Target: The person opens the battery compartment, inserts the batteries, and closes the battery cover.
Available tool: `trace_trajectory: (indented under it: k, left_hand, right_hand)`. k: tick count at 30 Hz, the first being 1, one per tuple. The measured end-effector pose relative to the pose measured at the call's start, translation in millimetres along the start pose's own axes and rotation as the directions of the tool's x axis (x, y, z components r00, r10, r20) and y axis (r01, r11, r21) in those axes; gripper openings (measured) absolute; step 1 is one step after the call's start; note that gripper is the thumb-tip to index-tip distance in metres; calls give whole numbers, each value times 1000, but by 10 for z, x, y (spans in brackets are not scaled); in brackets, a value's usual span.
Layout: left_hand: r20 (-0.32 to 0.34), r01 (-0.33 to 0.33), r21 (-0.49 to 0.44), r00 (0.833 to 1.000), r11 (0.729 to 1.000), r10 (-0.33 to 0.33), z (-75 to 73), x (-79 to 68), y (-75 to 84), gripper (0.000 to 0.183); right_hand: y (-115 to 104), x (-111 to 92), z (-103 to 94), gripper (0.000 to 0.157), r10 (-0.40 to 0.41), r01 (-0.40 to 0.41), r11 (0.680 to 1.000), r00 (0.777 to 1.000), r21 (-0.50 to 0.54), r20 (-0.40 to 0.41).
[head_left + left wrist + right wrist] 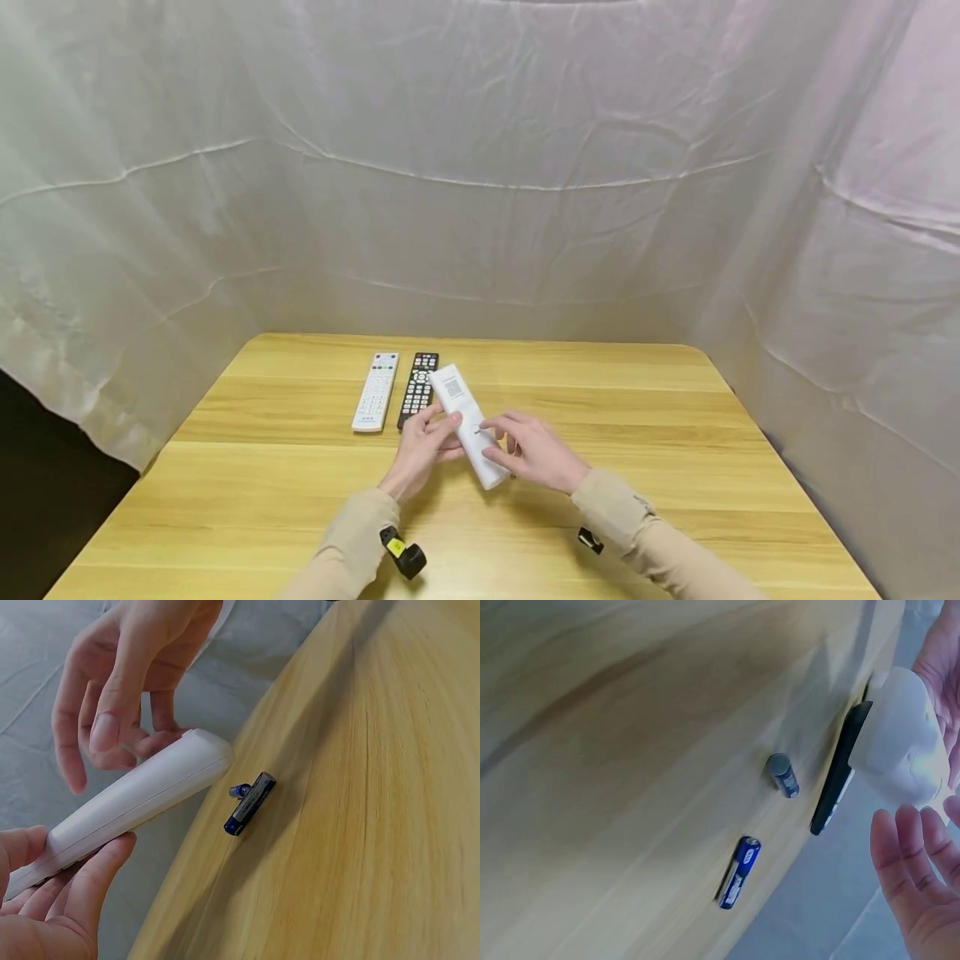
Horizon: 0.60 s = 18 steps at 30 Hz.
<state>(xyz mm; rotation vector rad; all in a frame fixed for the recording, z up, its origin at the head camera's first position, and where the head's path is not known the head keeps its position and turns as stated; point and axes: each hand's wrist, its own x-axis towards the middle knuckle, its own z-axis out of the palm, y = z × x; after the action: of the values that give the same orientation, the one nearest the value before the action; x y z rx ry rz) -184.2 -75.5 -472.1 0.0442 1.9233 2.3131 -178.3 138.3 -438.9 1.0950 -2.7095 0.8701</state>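
Held white remote — long axis slanting forward-left.

Head: I look forward, down over the wooden table, from farthest.
Left wrist: near, tilted, beside the white remote control.
Right wrist: near, tilted, facing its end.
Wrists share: white remote control, batteries.

Creased pale fabric walls; yellowish wood-grain tabletop.

Two white remotes, one black remote; two batteries; one table.
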Motion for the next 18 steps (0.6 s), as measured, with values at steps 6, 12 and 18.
trace_trajectory:
  k: [6,12,18]
  left_hand:
    - [-6,-4,-20,1000,1000,4,4,-1,3,50]
    - [7,-14,-29,1000,999,14,3,-16,7,52]
    - [-13,0,-41,1000,999,-1,14,-9,4,47]
  right_hand:
    - [-25,70,49,33,-15,15,1000,1000,9,17]
    - [-35,117,69,33,7,-7,1000,1000,12,17]
    - [-30,164,65,32,34,-35,999,999,35,35]
